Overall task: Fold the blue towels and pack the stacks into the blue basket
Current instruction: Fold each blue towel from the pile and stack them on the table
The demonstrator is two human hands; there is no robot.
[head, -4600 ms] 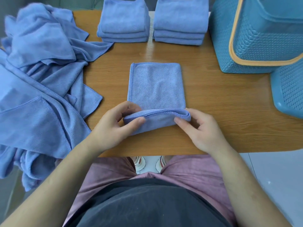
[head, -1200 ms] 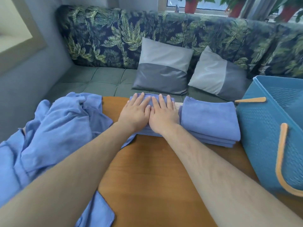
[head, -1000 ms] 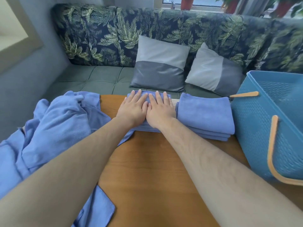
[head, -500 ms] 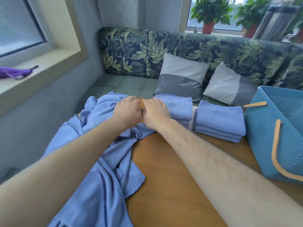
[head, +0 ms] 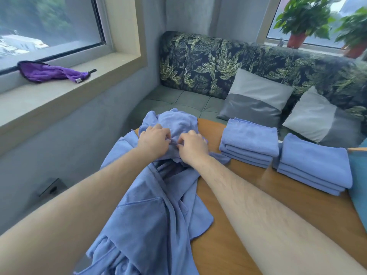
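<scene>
Now the left hand [head: 154,140] and right hand [head: 191,148] each pinch one towel [head: 175,123] atop the loose pile [head: 151,219] at frame centre. Lift it clear of its neighbours, then spread it flat on the table [head: 297,207]. The folded stacks [head: 249,139] sit centre right and the basket [head: 359,175] at the right edge.

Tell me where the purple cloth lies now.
In the head view, the purple cloth lies upper left on the window sill, left of the sofa.

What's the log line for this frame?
phase: grab towel; left hand: grips loose towel pile; right hand: pinches same pile; left stack, right stack: folded, on table; blue basket: at right, contents unseen
</scene>
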